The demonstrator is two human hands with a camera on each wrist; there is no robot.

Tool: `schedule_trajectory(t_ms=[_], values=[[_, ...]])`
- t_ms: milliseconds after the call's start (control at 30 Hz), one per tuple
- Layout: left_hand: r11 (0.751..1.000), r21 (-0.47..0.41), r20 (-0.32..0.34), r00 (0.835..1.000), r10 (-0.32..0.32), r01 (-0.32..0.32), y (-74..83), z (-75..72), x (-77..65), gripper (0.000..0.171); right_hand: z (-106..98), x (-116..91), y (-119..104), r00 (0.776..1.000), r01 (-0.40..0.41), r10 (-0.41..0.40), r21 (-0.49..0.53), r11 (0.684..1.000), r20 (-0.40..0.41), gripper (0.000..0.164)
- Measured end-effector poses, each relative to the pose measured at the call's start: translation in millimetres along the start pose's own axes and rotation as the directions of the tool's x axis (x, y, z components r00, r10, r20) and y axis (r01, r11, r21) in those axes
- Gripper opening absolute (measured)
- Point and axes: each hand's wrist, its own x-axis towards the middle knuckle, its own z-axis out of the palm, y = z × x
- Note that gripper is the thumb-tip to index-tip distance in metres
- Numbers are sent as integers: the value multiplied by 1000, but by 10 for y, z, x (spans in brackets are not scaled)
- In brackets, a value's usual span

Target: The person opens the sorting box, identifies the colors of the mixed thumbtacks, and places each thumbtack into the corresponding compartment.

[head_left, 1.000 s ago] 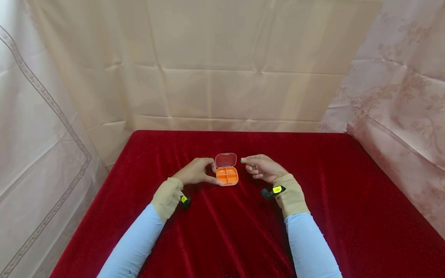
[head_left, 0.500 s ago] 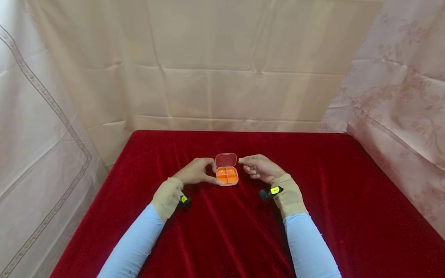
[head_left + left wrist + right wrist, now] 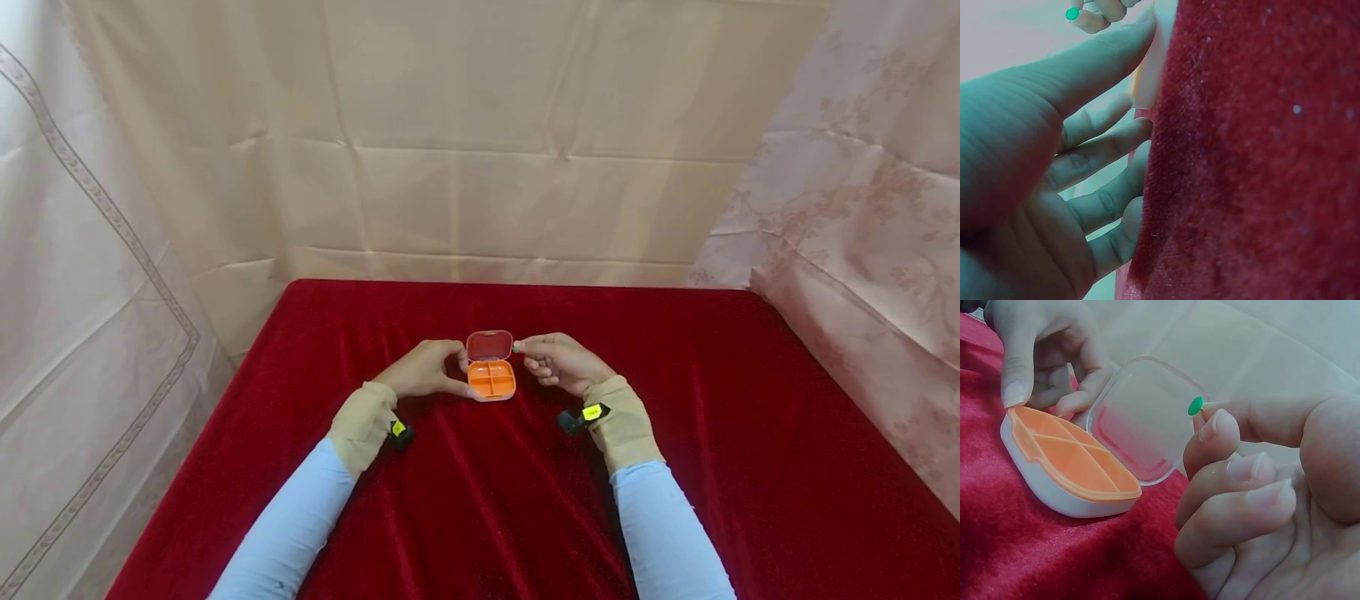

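Observation:
A small pill box (image 3: 492, 381) with a white base and an orange inner tray of several compartments sits on the red cloth, its clear lid (image 3: 1141, 419) hinged up and back. My left hand (image 3: 427, 368) holds the box from the left, thumb at the near corner and fingers behind by the hinge side. To the right of the lid, my right hand (image 3: 566, 362) pinches a small round green disc (image 3: 1195, 405) between thumb and index finger, above the table. The other right fingers are curled toward the palm. In the left wrist view the green disc shows beyond the thumb.
Red velvet cloth (image 3: 480, 500) covers the table. A beige curtain (image 3: 480, 167) hangs behind its far edge, with a white curtain (image 3: 67, 250) at the left and a pinkish patterned one (image 3: 862, 208) at the right.
My right hand has shifted slightly left with the green disc, closer to the lid. The left hand and the pill box stay in place.

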Motion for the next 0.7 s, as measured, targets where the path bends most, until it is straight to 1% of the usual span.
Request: schedule_trajectory(t_ms=[200,433,700], values=[[1000,9,3,1000,-1,1,-11,4,1,44,16,2,1,1000,0,0,-17,1000,0,25],[1000,20,-3,1000,1,-1,-26,12,21,43,29,7,-1,1000,-7,6,-31,999,-9,35],[1000,11,14,1000,-3,2,-35,15,23,43,30,12,8,1000,-13,13,-27,1000,13,32]])
